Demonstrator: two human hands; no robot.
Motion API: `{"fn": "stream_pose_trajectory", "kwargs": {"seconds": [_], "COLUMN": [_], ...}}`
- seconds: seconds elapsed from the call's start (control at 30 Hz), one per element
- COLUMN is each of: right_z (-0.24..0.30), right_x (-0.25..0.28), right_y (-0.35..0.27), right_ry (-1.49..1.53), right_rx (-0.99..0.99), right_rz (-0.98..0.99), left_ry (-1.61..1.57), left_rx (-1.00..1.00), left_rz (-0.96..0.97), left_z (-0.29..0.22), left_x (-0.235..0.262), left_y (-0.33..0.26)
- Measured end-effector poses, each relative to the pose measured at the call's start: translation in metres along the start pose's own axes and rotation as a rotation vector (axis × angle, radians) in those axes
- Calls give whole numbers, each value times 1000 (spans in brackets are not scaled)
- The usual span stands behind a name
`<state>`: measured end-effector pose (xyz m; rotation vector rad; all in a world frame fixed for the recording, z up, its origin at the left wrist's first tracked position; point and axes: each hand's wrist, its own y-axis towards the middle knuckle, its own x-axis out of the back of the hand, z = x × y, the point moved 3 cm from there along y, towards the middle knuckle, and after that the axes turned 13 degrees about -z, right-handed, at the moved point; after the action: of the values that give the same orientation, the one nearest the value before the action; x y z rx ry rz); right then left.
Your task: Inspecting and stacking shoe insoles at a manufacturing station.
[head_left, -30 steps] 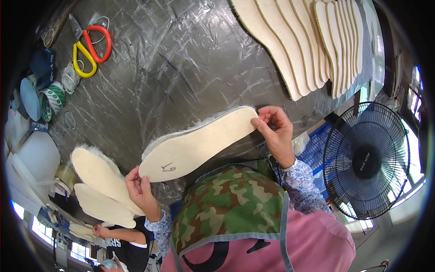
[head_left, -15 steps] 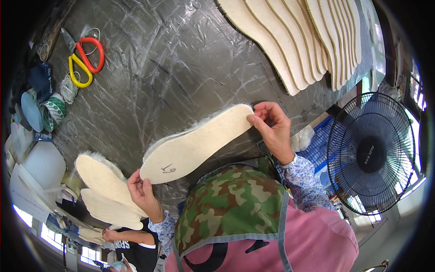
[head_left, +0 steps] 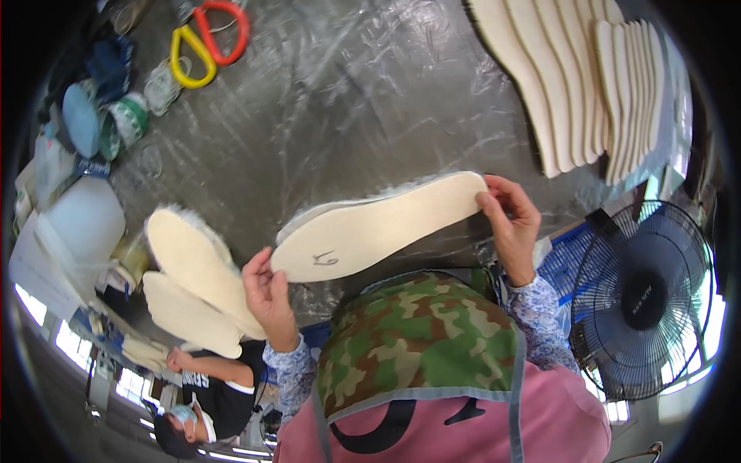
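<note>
A cream insole [head_left: 386, 230] with grey-white fleece along its far edge and a handwritten mark near its left end is held up in front of my body, flat face toward me. It may be two insoles laid together. My left hand [head_left: 270, 299] pinches the wider left end between thumb and fingers. At the narrower right end, my right hand [head_left: 515, 228] grips the tip with thumb and bent fingers. Beside my left hand lies a fleece-edged insole [head_left: 189, 251], overlapping a small pile of insoles [head_left: 185, 312].
Overlapping rows of insoles [head_left: 540, 85] lie at the far right of the plastic-covered table [head_left: 347, 100]. Scissors [head_left: 245, 38], string [head_left: 162, 89] and a green-white tape roll [head_left: 131, 116] are at the far left. A fan [head_left: 644, 301] and blue basket [head_left: 567, 258] stand right; a masked co-worker [head_left: 224, 370] is lower left.
The view has shifted, so the scissors and insole rows sit higher and further right in the picture. Both hands still hold the insole, which looks slightly more level.
</note>
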<state>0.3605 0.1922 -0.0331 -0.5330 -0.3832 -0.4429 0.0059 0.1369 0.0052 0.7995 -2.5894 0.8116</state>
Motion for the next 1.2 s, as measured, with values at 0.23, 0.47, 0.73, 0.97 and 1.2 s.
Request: {"fn": "stream_pose_trajectory", "kwargs": {"seconds": [0.23, 0.47, 0.73, 0.97, 1.2], "right_z": [-3, -6, -5, -7, -6], "right_x": [1, 1, -1, -3, -2], "right_y": [2, 0, -2, -2, -1], "right_ry": [14, -1, -18, -32, -46], "right_rx": [21, 12, 51, 71, 57], "right_rz": [29, 24, 42, 31, 25], "left_ry": [30, 133, 83, 89, 124], "left_rx": [-22, -84, -24, -27, -67], "left_rz": [75, -7, -55, -93, -95], "left_z": [4, 7, 17, 21, 18], "left_x": [-4, -8, -9, -9, -10], "left_y": [3, 8, 11, 13, 16]}}
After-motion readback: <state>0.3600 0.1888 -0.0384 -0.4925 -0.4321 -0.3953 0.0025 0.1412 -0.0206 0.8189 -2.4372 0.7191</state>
